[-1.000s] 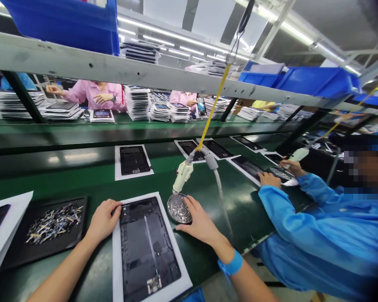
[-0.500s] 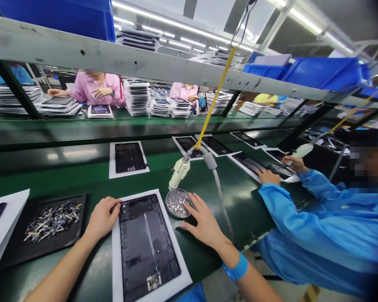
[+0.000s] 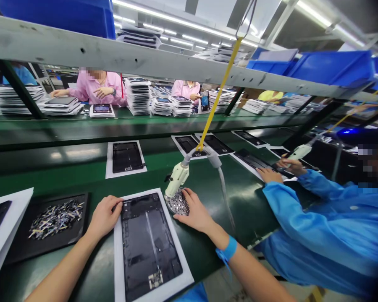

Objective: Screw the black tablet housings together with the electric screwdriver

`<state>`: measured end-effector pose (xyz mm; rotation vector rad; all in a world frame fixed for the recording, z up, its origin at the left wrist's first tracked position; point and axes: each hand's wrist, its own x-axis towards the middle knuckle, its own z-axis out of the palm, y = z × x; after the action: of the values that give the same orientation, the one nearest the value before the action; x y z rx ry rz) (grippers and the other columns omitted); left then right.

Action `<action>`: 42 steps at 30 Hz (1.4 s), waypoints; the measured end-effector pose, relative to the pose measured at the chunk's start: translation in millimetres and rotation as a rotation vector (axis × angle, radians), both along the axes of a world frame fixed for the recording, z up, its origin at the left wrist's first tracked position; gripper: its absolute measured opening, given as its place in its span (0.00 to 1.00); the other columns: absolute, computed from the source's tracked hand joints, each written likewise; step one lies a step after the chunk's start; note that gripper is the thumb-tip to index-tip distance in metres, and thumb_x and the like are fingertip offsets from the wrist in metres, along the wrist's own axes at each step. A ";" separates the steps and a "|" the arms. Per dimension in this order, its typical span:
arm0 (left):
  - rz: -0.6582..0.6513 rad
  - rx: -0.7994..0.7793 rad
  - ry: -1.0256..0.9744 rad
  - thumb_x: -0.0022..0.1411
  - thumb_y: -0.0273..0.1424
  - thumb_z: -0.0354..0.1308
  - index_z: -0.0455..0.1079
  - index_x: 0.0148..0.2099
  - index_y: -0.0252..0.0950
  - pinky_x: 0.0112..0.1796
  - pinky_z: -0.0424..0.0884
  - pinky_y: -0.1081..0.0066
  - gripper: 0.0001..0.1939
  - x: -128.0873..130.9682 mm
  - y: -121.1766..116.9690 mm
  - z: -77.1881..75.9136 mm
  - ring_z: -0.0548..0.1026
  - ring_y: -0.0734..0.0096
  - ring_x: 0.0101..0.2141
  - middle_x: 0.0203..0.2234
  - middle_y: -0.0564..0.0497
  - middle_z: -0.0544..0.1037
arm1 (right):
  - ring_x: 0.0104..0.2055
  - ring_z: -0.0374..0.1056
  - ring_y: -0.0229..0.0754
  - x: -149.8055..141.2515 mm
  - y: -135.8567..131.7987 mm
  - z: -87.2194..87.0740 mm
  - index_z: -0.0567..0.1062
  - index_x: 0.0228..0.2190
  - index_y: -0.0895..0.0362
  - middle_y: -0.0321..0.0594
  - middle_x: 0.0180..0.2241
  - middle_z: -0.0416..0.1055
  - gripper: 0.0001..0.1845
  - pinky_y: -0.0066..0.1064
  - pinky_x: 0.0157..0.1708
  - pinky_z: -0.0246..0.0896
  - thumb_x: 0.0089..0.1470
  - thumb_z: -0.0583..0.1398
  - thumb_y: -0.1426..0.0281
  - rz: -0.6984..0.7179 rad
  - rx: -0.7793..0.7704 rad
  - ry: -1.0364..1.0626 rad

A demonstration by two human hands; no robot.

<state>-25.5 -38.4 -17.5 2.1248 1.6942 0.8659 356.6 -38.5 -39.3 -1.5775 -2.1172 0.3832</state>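
In front of me a black tablet housing (image 3: 149,247) lies on a white sheet (image 3: 119,268). My left hand (image 3: 106,216) is closed at its upper left corner, thumb and fingertips pinched on the edge. My right hand (image 3: 197,212) grips the right rim of a round metal dish (image 3: 179,204) whose face is dotted with small holes. Just over that dish hangs a pale electric screwdriver (image 3: 177,179) from a yellow strap (image 3: 219,96); its tip is hidden. Neither hand touches the screwdriver.
A black tray (image 3: 19,251) of small loose strips (image 3: 56,220) stands at left, beside another sheeted housing (image 3: 0,222). More housings (image 3: 127,157) lie along the green bench's far side. A blue-sleeved co-worker (image 3: 305,209) works at right. A shelf beam (image 3: 176,67) crosses above.
My right hand has moved left and closed on the metal dish, which now looks tilted. My left hand stays at the housing's corner. The co-worker's hand with a screwdriver has shifted slightly.
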 end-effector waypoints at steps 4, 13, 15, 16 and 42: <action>0.013 -0.013 -0.003 0.67 0.39 0.49 0.79 0.43 0.39 0.45 0.73 0.60 0.17 1.6 -1.7 -2.1 0.77 0.59 0.40 0.37 0.46 0.81 | 0.72 0.51 0.62 15.5 8.5 17.0 0.63 0.66 0.60 0.61 0.69 0.55 0.54 0.56 0.69 0.52 0.43 0.73 0.55 0.180 -0.074 0.054; 0.021 -0.038 -0.016 0.68 0.33 0.50 0.79 0.45 0.39 0.47 0.72 0.58 0.16 5.2 -6.2 1.6 0.75 0.59 0.42 0.38 0.44 0.81 | 0.43 0.76 0.50 -12.6 47.5 71.8 0.73 0.30 0.53 0.46 0.38 0.79 0.23 0.44 0.47 0.73 0.59 0.60 0.46 -0.008 0.232 0.701; 0.022 -0.051 -0.011 0.68 0.33 0.50 0.79 0.45 0.39 0.47 0.72 0.58 0.16 5.5 -6.3 2.6 0.76 0.59 0.42 0.38 0.44 0.80 | 0.40 0.77 0.49 -30.8 63.2 77.6 0.73 0.38 0.53 0.47 0.41 0.79 0.31 0.42 0.42 0.75 0.48 0.65 0.40 -0.005 0.193 0.853; 0.022 -0.057 -0.005 0.68 0.33 0.50 0.80 0.44 0.39 0.47 0.72 0.58 0.16 5.7 -6.5 3.6 0.76 0.59 0.42 0.38 0.44 0.80 | 0.38 0.77 0.48 -39.7 70.8 80.0 0.72 0.41 0.53 0.47 0.42 0.79 0.35 0.40 0.40 0.75 0.43 0.67 0.40 -0.002 0.155 0.922; 0.640 -0.290 0.324 0.68 0.42 0.52 0.66 0.64 0.32 0.56 0.68 0.57 0.28 -30.4 117.3 59.6 0.72 0.47 0.58 0.57 0.33 0.72 | 0.22 0.71 0.39 -48.0 48.7 95.1 0.79 0.37 0.58 0.44 0.31 0.81 0.17 0.32 0.25 0.71 0.50 0.68 0.59 -0.014 0.121 0.962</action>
<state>-55.9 79.0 42.1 1.6020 2.5557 0.3763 308.6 10.2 55.7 -1.0102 -1.3419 0.7953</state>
